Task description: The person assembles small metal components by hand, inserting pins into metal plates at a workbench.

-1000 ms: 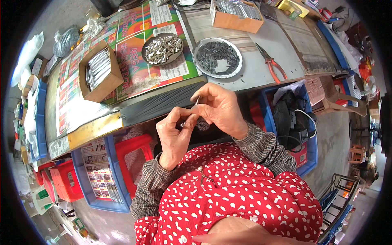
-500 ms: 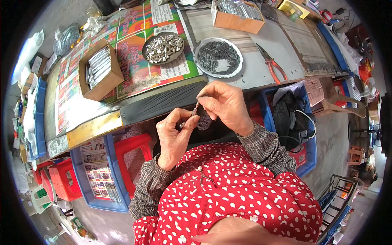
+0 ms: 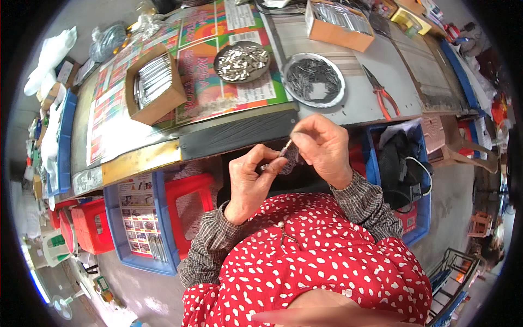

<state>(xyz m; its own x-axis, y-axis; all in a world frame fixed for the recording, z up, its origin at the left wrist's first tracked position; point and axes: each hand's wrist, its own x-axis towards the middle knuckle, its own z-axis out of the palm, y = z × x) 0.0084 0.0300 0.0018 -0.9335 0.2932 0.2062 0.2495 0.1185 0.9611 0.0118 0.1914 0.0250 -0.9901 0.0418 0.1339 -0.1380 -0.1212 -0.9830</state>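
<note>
Hands meet just below the near edge of the counter (image 3: 229, 136), over the person's lap. The left hand (image 3: 248, 182) is curled, its fingers (image 3: 260, 158) pinched on a small metal piece (image 3: 265, 167) that shows only as a glint between thumb and forefinger. The right hand (image 3: 324, 147) bends in from the other side, its fingers (image 3: 299, 139) gripping a thin metal strip (image 3: 286, 146) that stands tilted, its lower end close to the left hand's piece; whether the two parts touch cannot be told at this size. Both hands sit close together, fingertips nearly touching.

On the counter above them, a round metal dish of shiny clips (image 3: 241, 56) rests on a bright printed sheet (image 3: 204, 82), and just to its right a second round dish of dark thin pins (image 3: 314, 78) sits on the grey surface. Red-handled pliers (image 3: 384, 97) lie to the right of that dish, apart from it. An open cardboard box (image 3: 154, 84) of silvery strips stands at the left on the printed sheet, and another such cardboard box (image 3: 338, 22) sits at the far edge. Below the counter stand a red plastic stool (image 3: 185, 191), blue crates (image 3: 133, 229) at the left, and a blue crate with dark cloth and cable (image 3: 400, 163) at the right. The person wears a red white-spotted apron (image 3: 316, 261) over checked sleeves (image 3: 370, 204).
</note>
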